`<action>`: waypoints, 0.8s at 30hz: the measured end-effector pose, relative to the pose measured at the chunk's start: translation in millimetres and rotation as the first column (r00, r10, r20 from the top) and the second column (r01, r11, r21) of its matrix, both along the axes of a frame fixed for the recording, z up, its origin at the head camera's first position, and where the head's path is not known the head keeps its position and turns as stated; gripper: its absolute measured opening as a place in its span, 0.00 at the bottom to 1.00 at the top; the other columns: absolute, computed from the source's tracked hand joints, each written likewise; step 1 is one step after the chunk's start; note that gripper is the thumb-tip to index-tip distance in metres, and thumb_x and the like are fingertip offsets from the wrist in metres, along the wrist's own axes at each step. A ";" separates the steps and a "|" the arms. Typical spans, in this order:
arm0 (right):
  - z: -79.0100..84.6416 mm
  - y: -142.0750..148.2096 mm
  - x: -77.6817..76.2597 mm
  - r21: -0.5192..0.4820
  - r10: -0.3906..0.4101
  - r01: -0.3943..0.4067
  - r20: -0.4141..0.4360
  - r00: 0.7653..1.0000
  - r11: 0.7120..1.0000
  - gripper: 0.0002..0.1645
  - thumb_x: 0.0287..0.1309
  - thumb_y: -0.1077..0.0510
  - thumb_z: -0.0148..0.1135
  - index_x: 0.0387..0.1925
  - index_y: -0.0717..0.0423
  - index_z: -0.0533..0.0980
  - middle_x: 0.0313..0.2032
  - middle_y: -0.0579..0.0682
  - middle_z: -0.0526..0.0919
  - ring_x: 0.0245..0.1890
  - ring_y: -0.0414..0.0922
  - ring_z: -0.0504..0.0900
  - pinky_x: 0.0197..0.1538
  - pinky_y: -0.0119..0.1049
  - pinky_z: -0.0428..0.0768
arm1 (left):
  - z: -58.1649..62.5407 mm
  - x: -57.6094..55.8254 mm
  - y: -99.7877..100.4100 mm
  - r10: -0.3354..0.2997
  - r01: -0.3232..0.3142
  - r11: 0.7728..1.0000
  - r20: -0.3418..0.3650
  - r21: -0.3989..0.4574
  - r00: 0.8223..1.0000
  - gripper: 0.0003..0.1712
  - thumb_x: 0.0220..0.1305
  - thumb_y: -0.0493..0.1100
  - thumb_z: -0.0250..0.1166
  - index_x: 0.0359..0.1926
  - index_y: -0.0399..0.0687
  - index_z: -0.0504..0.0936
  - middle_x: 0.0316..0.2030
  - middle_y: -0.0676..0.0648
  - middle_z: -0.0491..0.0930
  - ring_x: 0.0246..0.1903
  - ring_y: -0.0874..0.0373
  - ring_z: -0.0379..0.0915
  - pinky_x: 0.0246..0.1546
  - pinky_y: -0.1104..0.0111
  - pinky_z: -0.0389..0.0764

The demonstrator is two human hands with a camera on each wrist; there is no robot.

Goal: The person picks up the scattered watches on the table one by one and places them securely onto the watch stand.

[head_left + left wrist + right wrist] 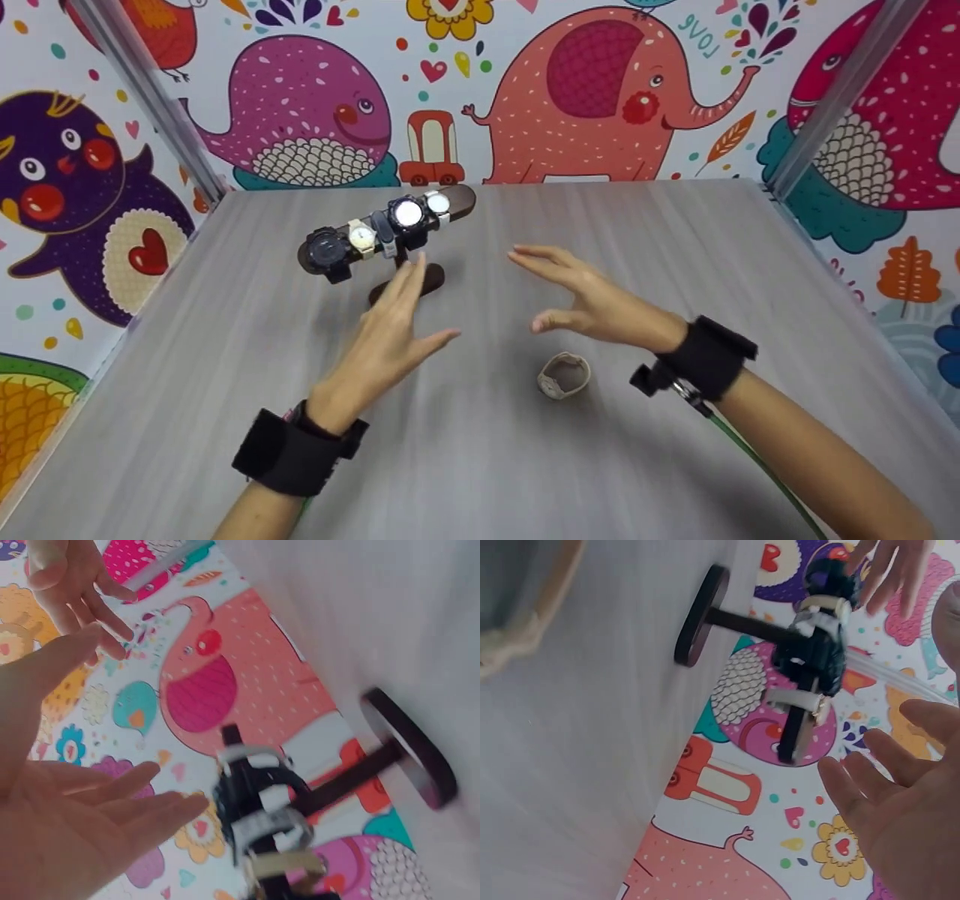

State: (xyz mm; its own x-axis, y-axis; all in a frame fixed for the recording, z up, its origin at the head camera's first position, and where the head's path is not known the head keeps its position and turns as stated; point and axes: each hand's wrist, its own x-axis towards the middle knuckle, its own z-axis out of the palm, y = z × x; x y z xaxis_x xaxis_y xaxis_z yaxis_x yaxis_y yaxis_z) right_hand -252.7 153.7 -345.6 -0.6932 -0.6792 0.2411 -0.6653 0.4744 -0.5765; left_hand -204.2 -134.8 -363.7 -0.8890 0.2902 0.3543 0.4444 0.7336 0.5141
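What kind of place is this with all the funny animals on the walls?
Probably a small tabletop booth set up for filming hands, not a real playroom. A grey wood-look table is boxed in by cartoon animal walls with metal corner posts. A watch stand sits on it, and both hands wear wrist straps.

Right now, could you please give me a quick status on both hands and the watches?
Left hand and right hand open, holding nothing. Watch stand upright, several watches on its bar. One beige watch loose on the table. Nothing between hands and stand.
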 end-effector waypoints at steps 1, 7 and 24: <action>0.4 3.5 6.6 -0.002 0.006 -0.006 -0.003 1.000 1.000 0.57 0.48 0.47 0.73 0.77 0.51 0.57 0.75 0.55 0.61 0.73 0.54 0.64 0.69 0.52 0.75 | 0.6 2.2 5.0 -0.023 0.023 1.000 -0.001 0.001 1.000 0.58 0.54 0.47 0.77 0.77 0.37 0.52 0.73 0.32 0.59 0.72 0.37 0.60 0.70 0.47 0.69; -0.1 23.8 38.4 0.027 -0.006 0.006 -0.013 1.000 1.000 0.61 0.44 0.49 0.76 0.78 0.48 0.56 0.75 0.53 0.61 0.72 0.52 0.66 0.65 0.47 0.79 | 0.6 16.2 33.8 -0.174 0.174 0.985 0.017 0.005 0.985 0.51 0.54 0.47 0.77 0.73 0.35 0.62 0.69 0.35 0.67 0.68 0.40 0.67 0.69 0.51 0.73; -53.2 40.4 71.8 0.297 -0.029 0.055 -0.089 0.996 0.953 0.51 0.52 0.44 0.73 0.73 0.56 0.63 0.72 0.59 0.66 0.70 0.55 0.68 0.64 0.51 0.78 | -43.7 16.1 87.5 -0.352 0.389 0.919 0.310 -0.063 0.883 0.39 0.60 0.49 0.73 0.65 0.32 0.72 0.62 0.35 0.76 0.62 0.44 0.75 0.64 0.58 0.79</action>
State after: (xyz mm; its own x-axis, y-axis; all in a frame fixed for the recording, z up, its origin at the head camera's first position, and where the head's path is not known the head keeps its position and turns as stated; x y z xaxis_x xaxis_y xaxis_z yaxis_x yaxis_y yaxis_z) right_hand -180.9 194.1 -398.8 -0.7089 -0.6997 0.0892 -0.6804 0.6450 -0.3478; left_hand -188.1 -47.3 -407.4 -0.7651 0.6425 0.0424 0.5429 0.6082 0.5791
